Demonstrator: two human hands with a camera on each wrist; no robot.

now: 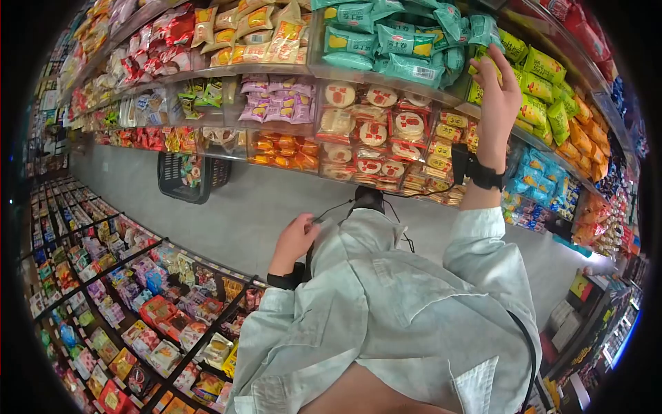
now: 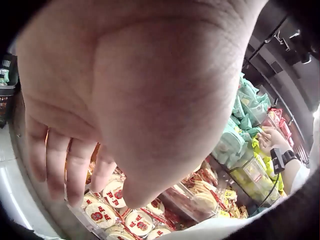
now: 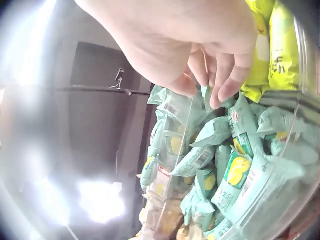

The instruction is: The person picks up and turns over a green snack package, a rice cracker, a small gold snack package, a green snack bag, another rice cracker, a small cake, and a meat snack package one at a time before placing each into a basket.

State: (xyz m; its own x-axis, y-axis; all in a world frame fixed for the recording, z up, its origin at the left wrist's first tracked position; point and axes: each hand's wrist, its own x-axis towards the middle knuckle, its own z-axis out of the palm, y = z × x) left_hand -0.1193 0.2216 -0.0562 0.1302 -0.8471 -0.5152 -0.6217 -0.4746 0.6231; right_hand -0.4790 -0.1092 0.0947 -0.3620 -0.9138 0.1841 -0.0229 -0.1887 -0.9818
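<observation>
My right hand [image 1: 495,86] reaches up to the top bin at the border of the teal and yellow-green packets. In the right wrist view, thumb and fingers [image 3: 218,102] come together on the end of a teal snack packet [image 3: 207,95], pinching it. More teal packets [image 3: 232,172] with a yellow picture lie heaped below in the clear bin. Low by the body hangs my left hand [image 1: 295,238], holding nothing. Its fingers [image 2: 77,167] are relaxed and slightly spread in the left wrist view, in front of round white crackers [image 2: 138,222] in wrappers.
Yellow-green packets [image 1: 545,86] fill the bin to the right, with orange ones [image 1: 586,138] beyond. Clear bin walls [image 3: 300,55] divide the goods. A dark shopping basket [image 1: 193,176] stands on the grey floor [image 1: 241,214]. Another snack rack [image 1: 138,297] runs along the left.
</observation>
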